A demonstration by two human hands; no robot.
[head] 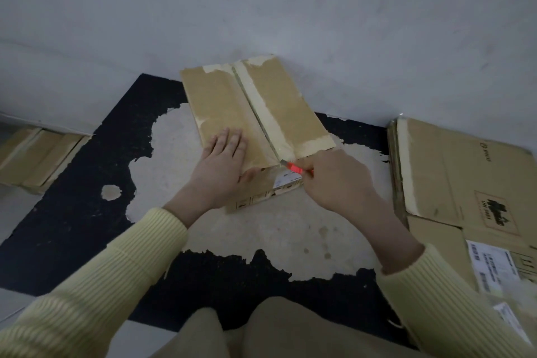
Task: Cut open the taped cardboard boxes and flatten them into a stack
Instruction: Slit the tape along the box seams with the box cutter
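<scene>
A taped cardboard box (279,96) lies on the floor against the wall, its top seam running away from me under pale tape. My left hand (222,167) presses flat on the box's near left flap, fingers straight, thumb over the front edge. My right hand (337,180) grips a red box cutter (295,168), its blade tip at the near end of the centre seam. A white label shows on the box's front face.
Flattened cardboard (465,183) with labels lies stacked at the right. More taped boxes (35,154) sit at the far left by the wall. The floor has a worn black mat (72,212) with a bare pale patch. My knees are at the bottom.
</scene>
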